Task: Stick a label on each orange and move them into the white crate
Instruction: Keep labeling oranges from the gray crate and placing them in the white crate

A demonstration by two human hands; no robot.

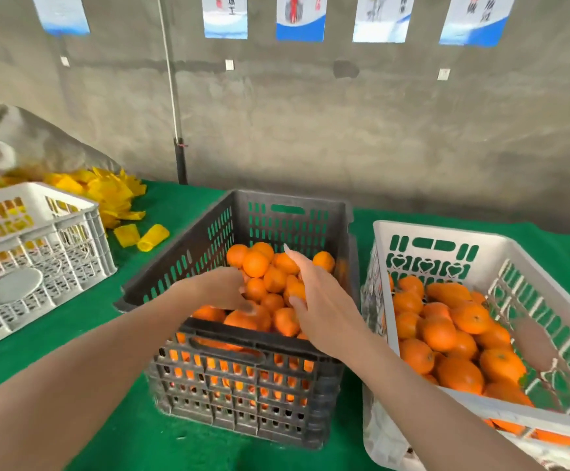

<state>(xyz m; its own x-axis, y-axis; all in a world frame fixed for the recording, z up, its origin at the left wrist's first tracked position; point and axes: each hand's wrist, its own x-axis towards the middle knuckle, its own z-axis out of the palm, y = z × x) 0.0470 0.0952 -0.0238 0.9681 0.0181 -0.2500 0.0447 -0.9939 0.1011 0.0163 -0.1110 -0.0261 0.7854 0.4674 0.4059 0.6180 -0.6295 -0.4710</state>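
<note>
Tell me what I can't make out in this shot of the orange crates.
Head view:
- Grip of the left hand among the small round oranges in the dark grey plastic crate: hidden by the hand's own back; holding one or not is unclear.
- Any labels on fruit in the white slatted plastic crate: too small and blurred.
- Blue-and-white wall posters: cut off by the top edge.

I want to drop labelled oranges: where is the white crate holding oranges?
In the head view, the white crate stands at the right on the green table, just right of the dark crate.
</note>
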